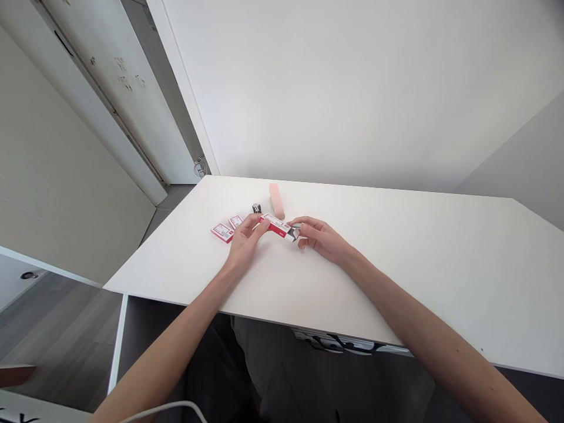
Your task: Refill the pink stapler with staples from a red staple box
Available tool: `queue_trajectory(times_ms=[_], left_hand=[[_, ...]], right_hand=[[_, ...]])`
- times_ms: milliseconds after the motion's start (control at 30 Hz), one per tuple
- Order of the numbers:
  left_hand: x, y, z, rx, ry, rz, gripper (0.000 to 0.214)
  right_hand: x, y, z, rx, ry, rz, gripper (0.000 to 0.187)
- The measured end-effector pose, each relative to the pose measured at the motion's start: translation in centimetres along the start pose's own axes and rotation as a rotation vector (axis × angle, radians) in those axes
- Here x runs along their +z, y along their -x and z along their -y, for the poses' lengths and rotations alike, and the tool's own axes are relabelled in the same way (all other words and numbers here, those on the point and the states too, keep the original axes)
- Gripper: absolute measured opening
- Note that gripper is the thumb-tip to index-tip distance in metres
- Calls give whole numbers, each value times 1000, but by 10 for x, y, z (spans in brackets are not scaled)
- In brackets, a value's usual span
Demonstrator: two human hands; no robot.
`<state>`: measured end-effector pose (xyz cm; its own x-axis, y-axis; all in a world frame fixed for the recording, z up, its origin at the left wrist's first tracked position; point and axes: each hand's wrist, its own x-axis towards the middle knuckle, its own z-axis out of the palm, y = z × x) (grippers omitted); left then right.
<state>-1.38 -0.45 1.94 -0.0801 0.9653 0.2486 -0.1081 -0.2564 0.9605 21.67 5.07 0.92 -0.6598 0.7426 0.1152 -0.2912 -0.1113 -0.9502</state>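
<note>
On the white bench (pixel 396 247), two spare boxes (pixel 222 232) lie flat, just left of the left hand (pixel 244 239); that hand pinches the left end of a red-and-white box (pixel 277 227), held level between both hands; whether it touches the bench I cannot tell; just behind it lie a small black item (pixel 256 208) and a pink stapler (pixel 276 200); the right hand (pixel 321 238) grips the box's right end with its fingertips.
</note>
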Motion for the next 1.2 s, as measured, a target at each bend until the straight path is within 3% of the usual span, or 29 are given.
queue_trajectory(times_ms=[233, 533, 667, 833, 1033, 1200], left_hand=[[5, 3, -6, 3, -99, 10, 35], [6, 5, -7, -51, -26, 29, 32], [7, 3, -6, -76, 21, -18, 35], [9, 2, -7, -102, 133, -48, 39], [9, 4, -9, -135, 155, 45, 39], [8, 5, -8, -169, 121, 109, 49]], right_hand=[[6, 0, 3, -50, 160, -177, 34], [10, -1, 0, -31, 381, -406, 41], [10, -1, 0, -81, 345, -380, 42], [9, 0, 3, -67, 95, -299, 52], [10, 1, 4, 8, 16, -175, 50], [10, 1, 5, -14, -14, -201, 45]])
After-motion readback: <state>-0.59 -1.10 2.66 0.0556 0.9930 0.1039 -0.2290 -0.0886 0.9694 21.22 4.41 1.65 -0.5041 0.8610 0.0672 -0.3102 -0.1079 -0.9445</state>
